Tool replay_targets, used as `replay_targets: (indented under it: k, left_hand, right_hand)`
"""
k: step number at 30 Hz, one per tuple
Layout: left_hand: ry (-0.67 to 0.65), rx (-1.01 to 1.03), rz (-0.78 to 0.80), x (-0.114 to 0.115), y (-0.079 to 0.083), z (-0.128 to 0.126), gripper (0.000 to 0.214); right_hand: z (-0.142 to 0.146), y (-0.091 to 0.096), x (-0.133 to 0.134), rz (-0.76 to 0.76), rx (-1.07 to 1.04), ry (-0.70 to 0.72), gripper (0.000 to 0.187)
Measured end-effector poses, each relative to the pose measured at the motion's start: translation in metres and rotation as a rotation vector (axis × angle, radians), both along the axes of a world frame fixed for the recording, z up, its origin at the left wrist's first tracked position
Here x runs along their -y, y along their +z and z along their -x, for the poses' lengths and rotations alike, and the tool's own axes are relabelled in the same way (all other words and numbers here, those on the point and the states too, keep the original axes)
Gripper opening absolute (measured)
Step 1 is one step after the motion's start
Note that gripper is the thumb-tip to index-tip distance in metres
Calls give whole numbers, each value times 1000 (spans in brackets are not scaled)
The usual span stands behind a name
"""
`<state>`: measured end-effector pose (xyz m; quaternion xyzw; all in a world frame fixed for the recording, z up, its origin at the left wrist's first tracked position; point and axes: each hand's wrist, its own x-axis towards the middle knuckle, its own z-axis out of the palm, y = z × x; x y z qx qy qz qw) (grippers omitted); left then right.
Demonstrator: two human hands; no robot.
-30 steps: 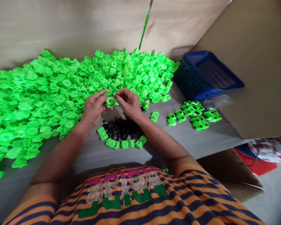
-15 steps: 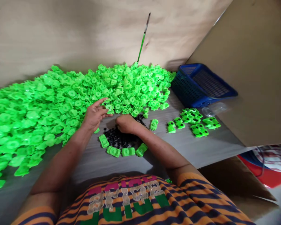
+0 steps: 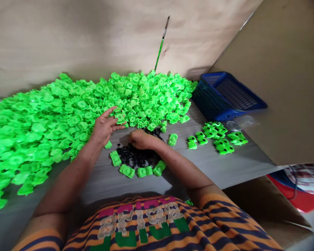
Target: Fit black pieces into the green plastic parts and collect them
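My left hand (image 3: 104, 127) pinches a green toy car body (image 3: 119, 116) at the front of the green heap, and a black wheel axle shows across one end of it. Beside it, my right hand (image 3: 140, 139) is closed over the pile of black wheel axles (image 3: 136, 157); its fingertips are hidden, so what they grip cannot be seen. Several green car bodies curve around the near side of that pile, among them one at its front (image 3: 144, 171). Another car body (image 3: 173, 139) lies right of my right hand.
A large heap of green plastic parts (image 3: 49, 118) fills the back and left of the table. Several green cars with black wheels (image 3: 223, 146) sit at the right, near a blue basket (image 3: 211, 101) and clear plastic pieces (image 3: 247, 121). A cardboard box (image 3: 267, 198) stands below the table edge.
My left hand has turned slightly and shifted a little left with the car body. The right hand stays closed over the black axles. The whole view has shifted slightly.
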<state>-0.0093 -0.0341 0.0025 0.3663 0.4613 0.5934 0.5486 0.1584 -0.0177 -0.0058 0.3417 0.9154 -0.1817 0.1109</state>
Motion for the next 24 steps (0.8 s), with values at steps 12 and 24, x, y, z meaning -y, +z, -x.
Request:
replay_targets:
  k: [12,24]
  left_hand:
    - [-66,-7,-4,3,-3,-6,65]
    - [-133,-17,-56,9,-5,-15,83]
  right_hand:
    - [-24,-2,-19,256,-886,-291,13]
    - [-5,3,-5,86,-1218,-554,6]
